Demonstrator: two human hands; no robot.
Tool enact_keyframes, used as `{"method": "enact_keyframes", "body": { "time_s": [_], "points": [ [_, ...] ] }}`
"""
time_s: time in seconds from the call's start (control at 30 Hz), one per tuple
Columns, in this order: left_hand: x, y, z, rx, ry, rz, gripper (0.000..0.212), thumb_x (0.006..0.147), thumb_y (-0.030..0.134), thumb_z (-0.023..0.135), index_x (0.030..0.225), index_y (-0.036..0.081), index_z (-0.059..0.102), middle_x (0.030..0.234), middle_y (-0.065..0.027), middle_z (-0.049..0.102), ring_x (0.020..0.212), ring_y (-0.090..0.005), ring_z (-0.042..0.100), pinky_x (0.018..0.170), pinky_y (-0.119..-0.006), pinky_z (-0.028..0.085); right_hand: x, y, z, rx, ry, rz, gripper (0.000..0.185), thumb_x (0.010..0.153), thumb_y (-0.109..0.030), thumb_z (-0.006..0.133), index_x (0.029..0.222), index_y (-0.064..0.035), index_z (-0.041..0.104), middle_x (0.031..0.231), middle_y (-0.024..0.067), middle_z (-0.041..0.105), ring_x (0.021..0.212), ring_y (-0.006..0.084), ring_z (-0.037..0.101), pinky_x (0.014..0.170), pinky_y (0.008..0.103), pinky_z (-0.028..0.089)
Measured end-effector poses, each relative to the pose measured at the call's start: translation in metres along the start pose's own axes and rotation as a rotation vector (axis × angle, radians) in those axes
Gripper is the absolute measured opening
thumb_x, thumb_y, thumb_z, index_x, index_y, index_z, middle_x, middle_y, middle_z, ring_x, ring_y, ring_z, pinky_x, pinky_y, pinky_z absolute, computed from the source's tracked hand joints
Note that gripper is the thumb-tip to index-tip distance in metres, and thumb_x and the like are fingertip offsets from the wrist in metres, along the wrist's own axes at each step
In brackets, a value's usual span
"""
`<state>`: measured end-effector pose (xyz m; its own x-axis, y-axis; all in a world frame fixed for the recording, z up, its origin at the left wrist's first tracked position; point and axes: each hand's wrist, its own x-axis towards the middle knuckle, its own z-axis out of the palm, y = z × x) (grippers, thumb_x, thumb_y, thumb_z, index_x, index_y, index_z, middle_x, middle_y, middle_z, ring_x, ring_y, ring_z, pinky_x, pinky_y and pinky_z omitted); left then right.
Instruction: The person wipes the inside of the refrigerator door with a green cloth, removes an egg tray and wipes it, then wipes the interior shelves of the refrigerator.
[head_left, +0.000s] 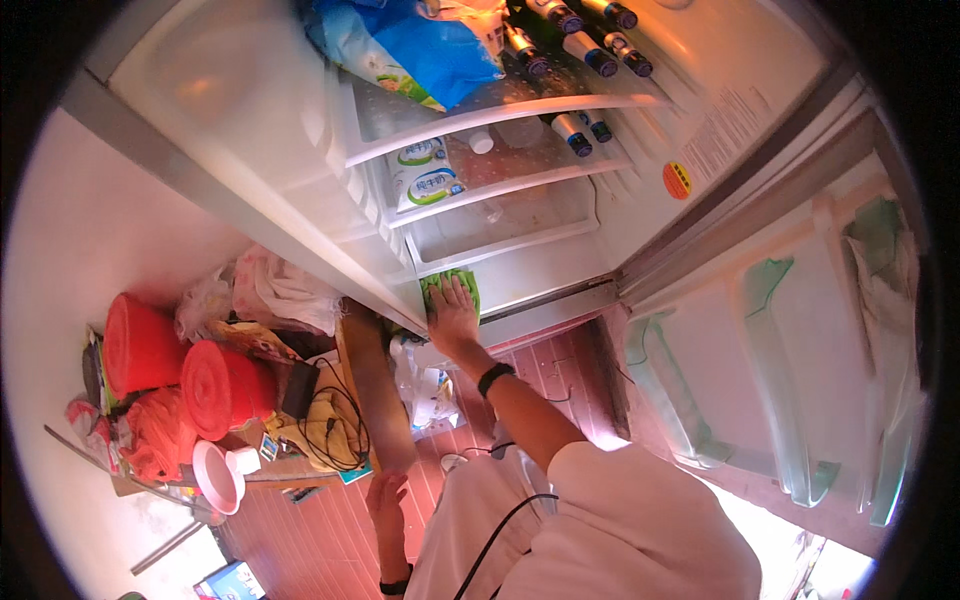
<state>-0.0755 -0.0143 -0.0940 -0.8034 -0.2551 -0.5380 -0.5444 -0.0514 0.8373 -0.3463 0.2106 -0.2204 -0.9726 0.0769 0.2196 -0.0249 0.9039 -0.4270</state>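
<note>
My right hand (452, 319) presses a green cloth (471, 283) flat on the bottom of an open refrigerator (540, 276), at its front left corner. The cloth shows around the spread fingers. My left hand (387, 491) hangs low beside a wooden table edge, holding nothing, its fingers loosely apart. Above the right hand are an empty lower shelf (502, 232), a middle shelf (517, 184) with milk bags (431, 186) and a white-capped container (481, 140), and an upper shelf (510, 111) with a blue bag (442, 56) and several bottles (591, 54).
The refrigerator door (720, 337) with greenish clear racks (772, 382) stands open at the right. At the left, a table (375, 390) holds red buckets (225, 390), plastic bags, a yellow cloth (330, 427), a black cable and a pink basin (217, 478). A plastic bag (427, 390) lies below the refrigerator's edge.
</note>
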Motion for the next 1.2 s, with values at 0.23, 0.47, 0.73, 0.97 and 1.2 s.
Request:
{"method": "enact_keyframes", "body": {
  "time_s": [0.23, 0.47, 0.73, 0.97, 1.2],
  "points": [
    [0.005, -0.004, -0.006, -0.007, -0.033, 0.041, 0.02, 0.096, 0.02, 0.058, 0.111, 0.008, 0.063, 0.105, -0.0025, 0.066, 0.099, -0.0144, 0.063, 0.083, -0.03, 0.048, 0.018, 0.125, -0.062, -0.038, 0.03, -0.042, 0.056, 0.084, -0.02, 0.059, 0.138, -0.0095, 0.05, 0.138, 0.0242, 0.051, 0.137, 0.0453, 0.035, 0.116, 0.053, 0.024],
    [-0.006, -0.018, -0.009, -0.011, 0.021, -0.045, 0.02, 0.095, 0.02, 0.06, 0.111, 0.008, 0.063, 0.104, -0.0019, 0.065, 0.098, -0.0148, 0.064, 0.082, -0.03, 0.048, -0.002, 0.072, -0.007, 0.297, -0.016, -0.312, 0.054, 0.076, -0.003, 0.063, 0.129, -0.009, 0.057, 0.135, 0.0226, 0.052, 0.135, 0.0405, 0.041, 0.114, 0.0497, 0.031],
    [-0.019, -0.022, -0.026, -0.018, 0.14, 0.025, 0.022, 0.096, 0.019, 0.056, 0.114, 0.008, 0.062, 0.105, -0.0035, 0.067, 0.099, -0.0161, 0.065, 0.081, -0.031, 0.048, 0.014, 0.128, -0.106, 0.688, 0.62, 0.322, 0.047, 0.084, -0.004, 0.057, 0.13, 0.0017, 0.054, 0.123, 0.021, 0.059, 0.116, 0.0356, 0.056, 0.099, 0.0419, 0.045],
    [-0.028, -0.036, -0.033, -0.02, 0.177, -0.028, 0.023, 0.096, 0.02, 0.056, 0.114, 0.007, 0.062, 0.105, -0.0054, 0.068, 0.099, -0.0169, 0.066, 0.081, -0.031, 0.048, 0.068, 0.228, -0.111, -0.117, 0.412, 0.386, 0.053, 0.082, -0.008, 0.056, 0.135, -0.0016, 0.051, 0.136, 0.0253, 0.05, 0.128, 0.0448, 0.043, 0.109, 0.053, 0.034],
    [-0.031, -0.036, -0.024, -0.05, 0.168, -0.039, 0.024, 0.095, 0.02, 0.055, 0.115, 0.007, 0.062, 0.106, -0.007, 0.069, 0.1, -0.0178, 0.066, 0.082, -0.031, 0.049, 0.073, 0.206, -0.066, -0.094, 0.377, 0.322, 0.059, 0.08, -0.019, 0.061, 0.137, -0.0076, 0.05, 0.143, 0.0266, 0.043, 0.136, 0.0459, 0.034, 0.116, 0.0584, 0.02]
  ]
}}
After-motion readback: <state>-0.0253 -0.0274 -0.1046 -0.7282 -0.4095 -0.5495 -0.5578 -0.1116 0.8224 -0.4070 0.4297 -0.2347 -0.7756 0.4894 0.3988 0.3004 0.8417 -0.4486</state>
